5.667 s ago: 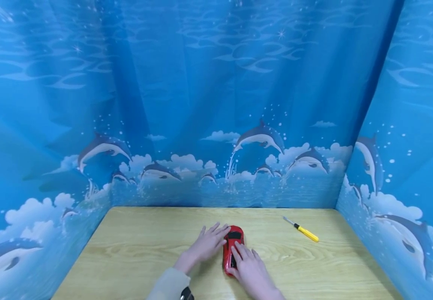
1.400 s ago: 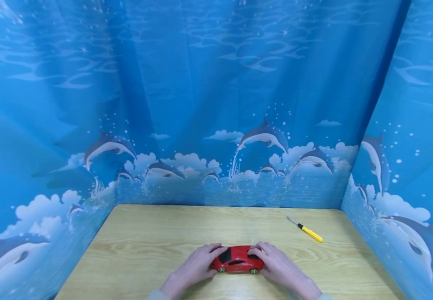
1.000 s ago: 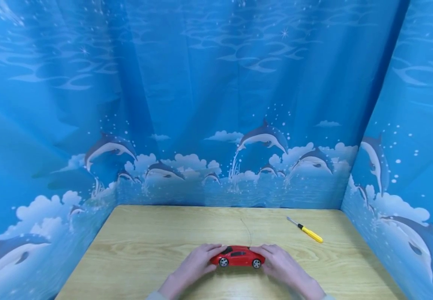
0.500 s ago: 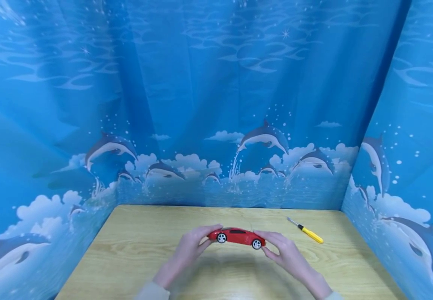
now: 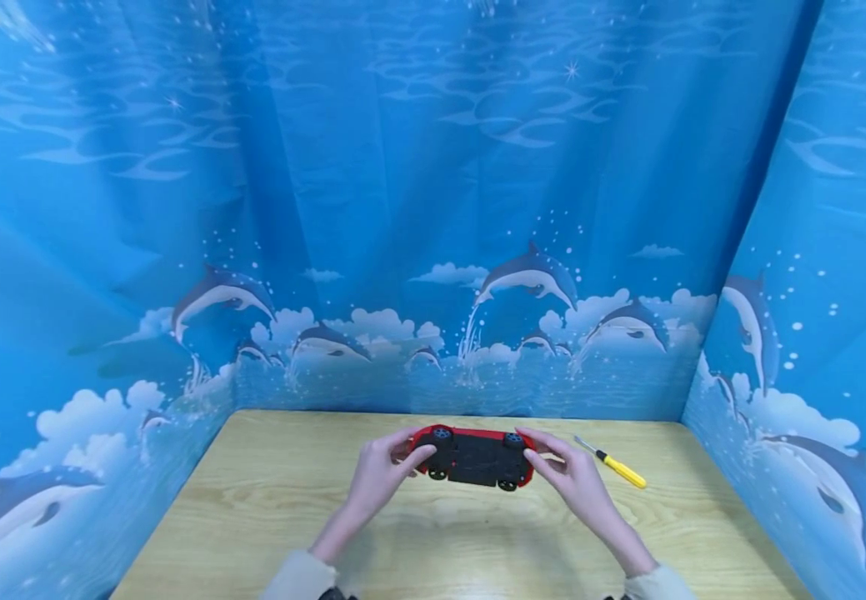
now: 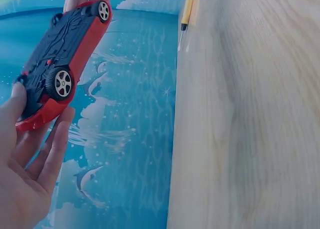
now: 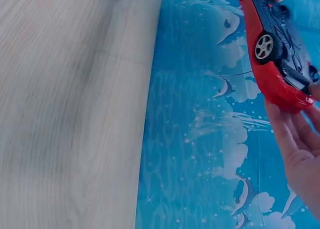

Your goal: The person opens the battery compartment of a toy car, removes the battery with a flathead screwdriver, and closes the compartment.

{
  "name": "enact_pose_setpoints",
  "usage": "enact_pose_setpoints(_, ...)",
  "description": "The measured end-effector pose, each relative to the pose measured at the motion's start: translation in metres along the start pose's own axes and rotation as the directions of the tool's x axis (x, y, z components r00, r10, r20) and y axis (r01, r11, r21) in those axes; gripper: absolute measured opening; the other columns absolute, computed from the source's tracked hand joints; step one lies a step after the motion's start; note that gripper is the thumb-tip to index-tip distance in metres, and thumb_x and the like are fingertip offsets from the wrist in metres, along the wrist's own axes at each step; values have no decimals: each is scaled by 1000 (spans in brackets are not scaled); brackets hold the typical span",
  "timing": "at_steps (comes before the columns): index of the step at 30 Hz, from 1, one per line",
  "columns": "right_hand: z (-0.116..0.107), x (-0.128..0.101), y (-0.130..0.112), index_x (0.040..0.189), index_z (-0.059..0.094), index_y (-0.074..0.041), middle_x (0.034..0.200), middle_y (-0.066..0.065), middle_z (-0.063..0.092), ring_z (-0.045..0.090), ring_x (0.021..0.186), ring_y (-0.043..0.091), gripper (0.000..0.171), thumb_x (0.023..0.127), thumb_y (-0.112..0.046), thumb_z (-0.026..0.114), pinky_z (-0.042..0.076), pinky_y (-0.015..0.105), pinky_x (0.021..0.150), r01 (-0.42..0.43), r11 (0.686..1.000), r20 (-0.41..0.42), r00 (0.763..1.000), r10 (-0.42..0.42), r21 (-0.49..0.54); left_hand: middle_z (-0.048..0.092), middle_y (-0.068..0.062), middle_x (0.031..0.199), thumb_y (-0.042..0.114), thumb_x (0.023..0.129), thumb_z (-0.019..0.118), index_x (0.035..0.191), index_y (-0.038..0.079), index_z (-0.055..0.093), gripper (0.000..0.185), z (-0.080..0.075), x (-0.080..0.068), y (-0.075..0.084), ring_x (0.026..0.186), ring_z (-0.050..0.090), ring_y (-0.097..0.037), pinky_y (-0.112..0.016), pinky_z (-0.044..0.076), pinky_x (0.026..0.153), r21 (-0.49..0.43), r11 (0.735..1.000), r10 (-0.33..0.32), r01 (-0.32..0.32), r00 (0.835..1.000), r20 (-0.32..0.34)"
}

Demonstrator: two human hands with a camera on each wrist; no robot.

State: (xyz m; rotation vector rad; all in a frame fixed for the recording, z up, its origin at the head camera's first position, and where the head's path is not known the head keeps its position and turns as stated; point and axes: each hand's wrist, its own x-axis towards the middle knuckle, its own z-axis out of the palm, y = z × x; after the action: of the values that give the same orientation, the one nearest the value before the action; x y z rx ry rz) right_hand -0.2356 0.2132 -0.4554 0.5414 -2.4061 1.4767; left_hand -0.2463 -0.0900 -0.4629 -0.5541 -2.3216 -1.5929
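A red toy car (image 5: 478, 457) is held in the air above the table, its black underside turned toward the head camera. My left hand (image 5: 380, 471) grips the car's left end, thumb on the underside and fingers behind. At the other end my right hand (image 5: 571, 477) pinches it the same way. In the left wrist view the toy car (image 6: 60, 59) shows its dark chassis and silver-rimmed wheels, with the left hand (image 6: 30, 169) beneath one end. The right wrist view has the right hand (image 7: 300, 144) under the car's (image 7: 272, 49) red end.
A screwdriver (image 5: 613, 463) with a yellow handle lies on the wooden table (image 5: 252, 500), to the right of the right hand. Blue dolphin-print curtains (image 5: 372, 208) stand along the back and both sides. In the right wrist view a thin dark wire (image 7: 237, 74) sticks out from the car.
Both hands have raised the toy car off the table and tipped it, so its underside now faces the head camera. Earlier it was turned from lengthwise to sideways. The screwdriver stays put.
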Motion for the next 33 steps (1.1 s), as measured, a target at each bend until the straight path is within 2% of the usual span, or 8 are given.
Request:
enact_pose_setpoints(3,1,3,-3,134,68,-13,114,7,72,67,98,13,37,99,-26,67,60,29,86,-152,988,14,988,152,23,77,-18,99,32,96,70,123,3,71,39,1,-2,-2,64,73,-15,-32,61,57,-105,991,-77,81,996,43)
enact_pose_setpoints(6,2,5,-3,133,68,-15,111,5,73,67,101,16,38,98,-31,68,59,30,88,-226,974,20,974,226,15,74,-26,102,25,99,67,128,-8,65,43,3,-3,-6,67,75,-25,-34,62,59,-204,967,-139,152,987,79)
enact_pose_setpoints(8,3,6,-2,133,68,-15,116,7,73,68,103,17,39,98,-33,68,59,28,86,-255,966,27,967,255,27,74,-27,104,23,101,65,130,-11,61,45,3,-4,-7,70,75,-28,-34,63,62,-248,946,-192,210,977,96)
enact_pose_setpoints(14,5,6,6,134,63,1,128,21,68,72,97,18,44,99,-26,66,60,26,79,-355,923,61,935,350,147,72,-26,107,21,102,63,129,-13,61,44,5,-8,-14,76,74,-22,-33,63,70,-307,892,-299,331,943,148)
enact_pose_setpoints(18,9,3,17,135,59,8,122,25,69,72,88,17,44,101,-20,64,60,28,78,-396,899,100,918,383,187,72,-25,108,17,102,62,129,-14,60,41,10,-12,-23,75,73,-17,-38,63,75,-311,874,-325,373,925,194)
enact_pose_setpoints(24,17,-7,33,132,58,12,113,25,72,72,81,18,43,101,-18,63,62,34,74,-405,897,155,911,381,177,72,-27,105,10,101,62,131,-18,55,41,15,-23,-40,77,73,-18,-46,62,80,-323,838,-376,440,894,241)
enact_pose_setpoints(30,25,-17,47,128,64,8,93,10,74,65,71,15,41,99,-21,67,61,37,66,-433,897,155,895,417,89,72,-27,104,4,99,62,130,-19,53,40,23,-35,-56,80,74,-21,-42,62,80,-334,801,-425,498,864,270)
enact_pose_setpoints(33,29,-20,54,126,67,6,92,10,74,64,70,15,38,98,-21,68,59,33,63,-433,899,138,896,422,64,72,-26,103,3,97,63,130,-20,53,41,28,-38,-60,81,74,-22,-39,63,78,-330,797,-436,506,860,265)
